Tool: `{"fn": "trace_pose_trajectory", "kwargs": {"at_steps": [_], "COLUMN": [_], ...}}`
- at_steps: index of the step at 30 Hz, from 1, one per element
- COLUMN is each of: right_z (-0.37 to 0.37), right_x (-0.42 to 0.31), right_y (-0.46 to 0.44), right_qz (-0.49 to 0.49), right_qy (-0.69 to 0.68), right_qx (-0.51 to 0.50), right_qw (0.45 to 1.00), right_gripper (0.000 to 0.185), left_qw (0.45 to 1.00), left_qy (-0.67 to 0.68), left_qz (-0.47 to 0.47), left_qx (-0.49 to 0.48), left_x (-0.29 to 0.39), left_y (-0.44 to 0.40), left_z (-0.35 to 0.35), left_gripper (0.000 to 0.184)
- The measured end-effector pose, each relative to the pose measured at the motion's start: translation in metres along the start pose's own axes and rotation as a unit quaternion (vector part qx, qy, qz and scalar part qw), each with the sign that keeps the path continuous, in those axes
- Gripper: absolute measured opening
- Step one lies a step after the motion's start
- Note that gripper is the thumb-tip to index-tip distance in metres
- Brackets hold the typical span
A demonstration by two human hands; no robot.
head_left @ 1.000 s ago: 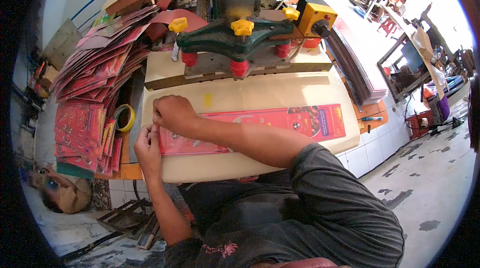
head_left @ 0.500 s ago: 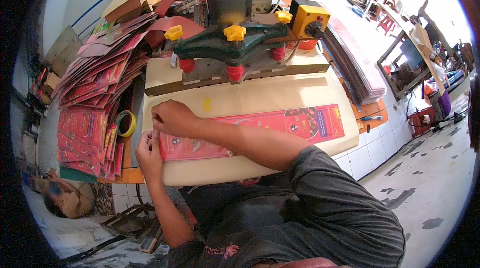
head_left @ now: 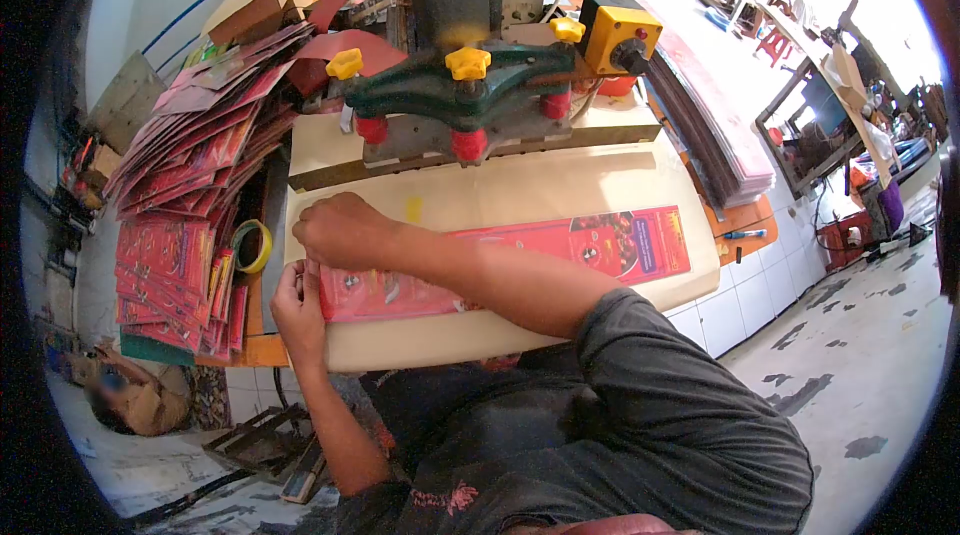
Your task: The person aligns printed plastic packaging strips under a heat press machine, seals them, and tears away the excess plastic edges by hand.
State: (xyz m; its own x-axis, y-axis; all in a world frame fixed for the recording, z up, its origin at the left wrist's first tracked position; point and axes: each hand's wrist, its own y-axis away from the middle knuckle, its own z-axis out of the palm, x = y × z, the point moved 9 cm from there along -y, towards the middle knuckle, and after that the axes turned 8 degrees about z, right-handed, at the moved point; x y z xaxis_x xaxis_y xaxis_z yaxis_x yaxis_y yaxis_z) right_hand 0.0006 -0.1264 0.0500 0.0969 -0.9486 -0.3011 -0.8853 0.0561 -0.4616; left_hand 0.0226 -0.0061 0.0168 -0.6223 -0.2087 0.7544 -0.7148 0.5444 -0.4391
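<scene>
A long red printed sheet (head_left: 540,240) lies on the cream work surface (head_left: 480,185) below the press. At its left end my left hand (head_left: 298,300) is closed, its fingertips at the sheet's edge. Just above it my right hand (head_left: 345,230) is closed, with its arm crossing over the sheet. The fingertips of both hands meet, and what they pinch is too small to make out. The green press head (head_left: 460,90), with yellow knobs and red feet, stands behind the sheet.
Red printed sheets (head_left: 165,270) are piled at the left beside a yellow tape roll (head_left: 251,246). A yellow control box (head_left: 620,38) is on the press. Stacked sheets (head_left: 715,135) and a blue pen (head_left: 745,234) lie at the right. A person (head_left: 140,400) is at the lower left.
My right hand has shifted slightly left and up over the sheet's left end. My left hand has barely moved. The view has tilted a little since the first frame.
</scene>
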Motion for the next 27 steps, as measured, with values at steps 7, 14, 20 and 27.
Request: {"fn": "trace_pose_trajectory", "kwargs": {"at_steps": [7, 14, 20, 27], "right_z": [0.007, 0.013, 0.02, 0.025], "right_x": [-0.002, 0.014, 0.027, 0.032], "right_y": [-0.003, -0.001, 0.0, 0.001], "right_qz": [-0.03, 0.08, 0.143, 0.176], "right_qy": [0.045, -0.027, -0.084, -0.095], "right_qx": [0.011, 0.0, 0.003, 0.028], "right_qw": [0.998, 0.996, 0.986, 0.979], "right_gripper": [0.019, 0.02, 0.019, 0.02], "left_qw": [0.999, 1.0, 1.0, 1.0], "left_qy": [0.036, 0.001, -0.013, -0.012], "left_qz": [-0.017, -0.006, -0.018, 0.006], "left_qx": [-0.006, -0.014, -0.022, -0.017], "left_x": [-0.007, -0.006, -0.001, 0.001], "left_y": [0.0, -0.001, -0.002, -0.002], "left_z": [0.003, 0.003, 0.002, 0.003], "left_gripper": [0.038, 0.035, 0.031, 0.033]}}
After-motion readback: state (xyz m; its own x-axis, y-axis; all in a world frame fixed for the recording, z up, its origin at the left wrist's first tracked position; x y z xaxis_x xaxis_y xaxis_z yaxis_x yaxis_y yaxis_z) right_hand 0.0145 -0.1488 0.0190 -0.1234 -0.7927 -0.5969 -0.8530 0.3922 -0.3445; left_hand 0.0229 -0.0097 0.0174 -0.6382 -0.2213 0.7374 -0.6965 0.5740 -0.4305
